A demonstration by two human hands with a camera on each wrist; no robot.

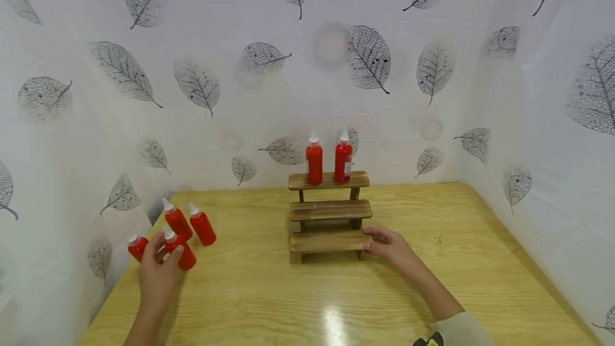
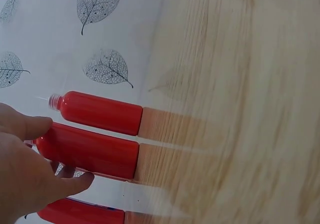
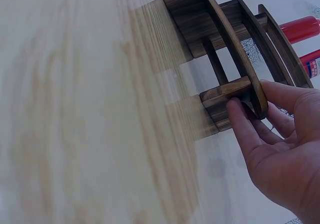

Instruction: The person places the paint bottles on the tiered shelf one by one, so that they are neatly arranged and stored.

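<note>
At the left of the table, my left hand (image 1: 159,270) holds a red squeeze bottle (image 1: 185,257) with a pointed white nozzle. In the left wrist view the thumb lies along one side of this bottle (image 2: 92,151) and the fingers along the other. Three more such bottles stand close around the hand, among them one red bottle (image 1: 203,228) to the right and behind. My right hand (image 1: 393,251) pinches the right end of the lowest step of a three-tier wooden stand (image 1: 330,242). Its thumb and fingers are on either side of the board (image 3: 257,97).
On the stand's top step, two red bottles (image 1: 314,164) stand upright side by side. The stand is on a light wooden table (image 1: 250,292), near its back edge. White sheeting (image 1: 230,20) with a leaf print encloses the back and both sides.
</note>
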